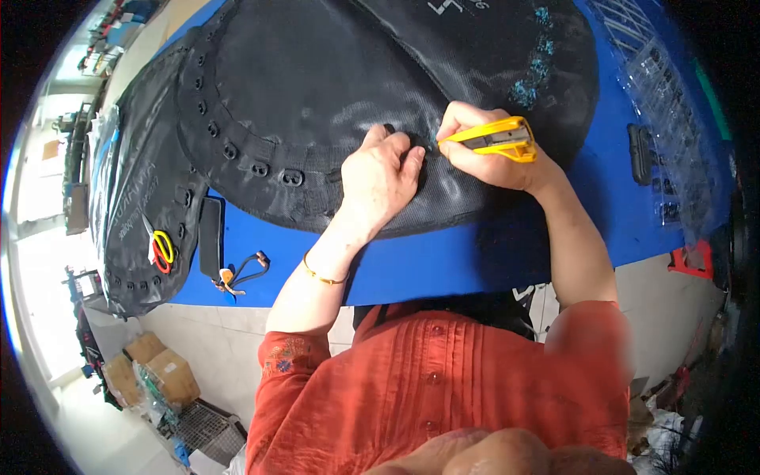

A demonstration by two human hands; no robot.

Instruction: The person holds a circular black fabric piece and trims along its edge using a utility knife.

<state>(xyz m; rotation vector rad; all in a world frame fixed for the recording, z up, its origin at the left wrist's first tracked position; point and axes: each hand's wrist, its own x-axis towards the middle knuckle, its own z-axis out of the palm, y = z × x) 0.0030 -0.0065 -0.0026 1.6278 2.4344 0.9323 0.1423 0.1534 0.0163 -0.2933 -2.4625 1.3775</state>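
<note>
My right hand [487, 162] is closed round a yellow utility knife [500, 140], its tip pointing left at the black fabric. Just left of it, my left hand [378, 176] presses on the round black mesh fabric [301, 87] with its fingers curled, pinching a small dark piece or fold that is mostly hidden. Black plastic clips [260, 168] run along the curved edge of the fabric, to the left of my left hand. The fabric lies on a blue table [412, 269].
Scissors with red and yellow handles [163, 250] lie on another black fabric [142, 206] at the left. Near them are a black case [211, 237] and a cord [252, 265]. Clear plastic packaging [673, 134] and a black object [639, 154] lie at the right.
</note>
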